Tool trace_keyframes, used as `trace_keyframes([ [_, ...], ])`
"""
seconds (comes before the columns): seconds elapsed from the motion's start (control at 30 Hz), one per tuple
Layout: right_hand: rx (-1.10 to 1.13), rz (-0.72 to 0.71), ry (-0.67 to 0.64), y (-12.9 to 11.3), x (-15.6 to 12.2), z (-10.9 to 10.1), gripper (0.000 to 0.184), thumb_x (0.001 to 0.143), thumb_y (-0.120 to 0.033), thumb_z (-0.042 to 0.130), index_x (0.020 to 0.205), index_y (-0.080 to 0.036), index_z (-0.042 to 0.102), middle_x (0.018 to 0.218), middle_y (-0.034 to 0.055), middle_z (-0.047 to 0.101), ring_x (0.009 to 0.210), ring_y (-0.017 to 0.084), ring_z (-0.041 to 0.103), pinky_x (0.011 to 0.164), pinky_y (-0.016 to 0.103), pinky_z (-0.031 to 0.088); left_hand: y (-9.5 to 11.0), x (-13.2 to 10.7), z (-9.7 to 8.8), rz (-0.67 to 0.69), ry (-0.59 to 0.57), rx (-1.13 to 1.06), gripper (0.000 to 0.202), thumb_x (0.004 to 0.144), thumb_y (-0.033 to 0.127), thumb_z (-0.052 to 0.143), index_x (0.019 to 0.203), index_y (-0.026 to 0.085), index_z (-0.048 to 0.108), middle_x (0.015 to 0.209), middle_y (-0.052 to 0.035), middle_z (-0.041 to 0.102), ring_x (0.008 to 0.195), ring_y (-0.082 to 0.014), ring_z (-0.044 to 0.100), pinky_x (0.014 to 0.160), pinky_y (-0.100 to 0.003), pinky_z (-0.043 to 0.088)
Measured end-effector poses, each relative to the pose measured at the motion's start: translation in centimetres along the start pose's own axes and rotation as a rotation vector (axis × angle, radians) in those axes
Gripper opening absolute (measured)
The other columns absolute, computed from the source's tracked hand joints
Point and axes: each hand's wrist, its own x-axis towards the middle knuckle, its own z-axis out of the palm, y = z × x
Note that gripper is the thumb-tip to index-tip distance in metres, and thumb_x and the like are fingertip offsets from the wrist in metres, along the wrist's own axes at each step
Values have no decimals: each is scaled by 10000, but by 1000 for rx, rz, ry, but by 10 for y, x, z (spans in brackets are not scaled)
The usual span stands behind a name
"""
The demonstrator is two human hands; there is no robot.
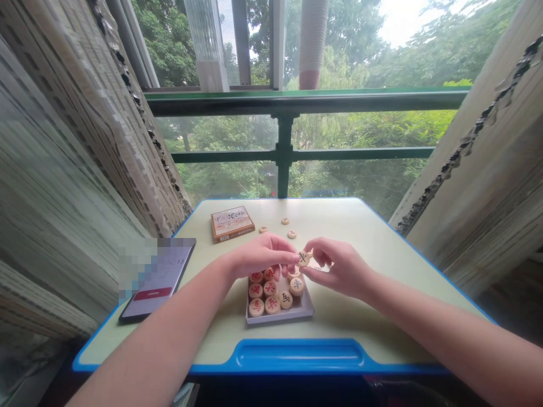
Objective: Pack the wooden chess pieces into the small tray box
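Observation:
A round wooden Chinese chess piece (302, 259) with a dark character is held up over the box tray. My right hand (339, 264) pinches it from the right with thumb and forefinger. From the other side, my left hand (265, 254) presses its thumb and curled fingers against the piece's edge. Below both hands lies a shallow white box tray (280, 320) with several pieces in it. Red-marked pieces (272, 305) fill its left side in rows. Two dark-marked pieces show plainly on the right, one (296, 285) above another (285, 299). My hands hide the tray's far part.
Three loose pieces (291, 234) lie beyond the hands on the pale table (382, 328). The printed box lid (232, 224) sits at the back left, and a phone (159, 282) rests at the left edge. A blue-rimmed recess (301, 355) lines the near edge.

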Motion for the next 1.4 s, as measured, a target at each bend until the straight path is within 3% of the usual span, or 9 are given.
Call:
trace_keyframes([
  [0.17, 89, -69, -67, 1, -1, -2, 218, 812, -282, 533, 1002, -175, 544, 607, -34, 519, 516, 79, 435, 522, 204, 375, 0, -1, -1, -22, -29, 16, 241, 690, 358, 686, 718, 121, 659, 563, -2, 588, 506, -83, 516, 492, -208, 401],
  [0.33, 108, -77, -92, -3, -1, -4, 124, 801, -251, 528, 901, -180, 550, 581, -47, 481, 506, 70, 411, 518, 195, 358, 1, -1, 1, -57, -40, 19, 265, 648, 358, 717, 737, 114, 663, 581, -14, 599, 496, -84, 518, 475, -209, 392],
  [0.43, 117, -71, -163, -3, -1, -5, 141, 760, -252, 555, 878, -177, 538, 588, -51, 465, 509, 69, 391, 512, 193, 343, -2, 2, -3, -19, 116, 3, 295, 645, 382, 709, 743, 110, 647, 572, -5, 578, 440, -61, 470, 415, -190, 330],
  [0.53, 119, -81, -341, -5, -1, -6, 149, 727, -280, 592, 825, -177, 546, 579, -57, 443, 499, 66, 367, 496, 190, 316, -7, 7, -14, 92, 375, -21, 291, 658, 385, 688, 712, 108, 616, 499, 31, 497, 388, -30, 371, 376, -174, 249],
  [0.63, 98, -71, -489, -8, 0, -6, 159, 694, -292, 631, 783, -181, 560, 568, -64, 439, 480, 61, 346, 483, 189, 291, -11, 11, -25, 170, 507, -33, 295, 689, 401, 648, 683, 112, 588, 457, 48, 444, 368, -26, 333, 372, -178, 217],
  [0.97, 105, 13, -621, -14, 2, -11, 202, 651, -305, 687, 795, -188, 607, 571, -65, 448, 483, 65, 356, 478, 184, 280, -16, 14, -31, 149, 600, 19, 324, 679, 435, 640, 656, 122, 559, 458, 50, 425, 369, -29, 320, 377, -189, 217],
  [1.23, 89, -27, -625, -13, 1, -10, 209, 656, -309, 680, 814, -192, 612, 592, -55, 489, 501, 72, 391, 515, 198, 315, -19, 16, -41, 124, 704, 106, 299, 711, 416, 594, 615, 137, 543, 475, 41, 436, 375, -38, 334, 382, -195, 243],
  [1.4, 84, -34, -652, -14, -1, -8, 142, 656, -272, 669, 748, -194, 595, 620, -41, 545, 524, 79, 434, 528, 199, 327, -21, 13, -46, -117, 761, 427, 344, 643, 479, 645, 603, 146, 569, 542, -6, 538, 401, -78, 418, 375, -205, 276],
])
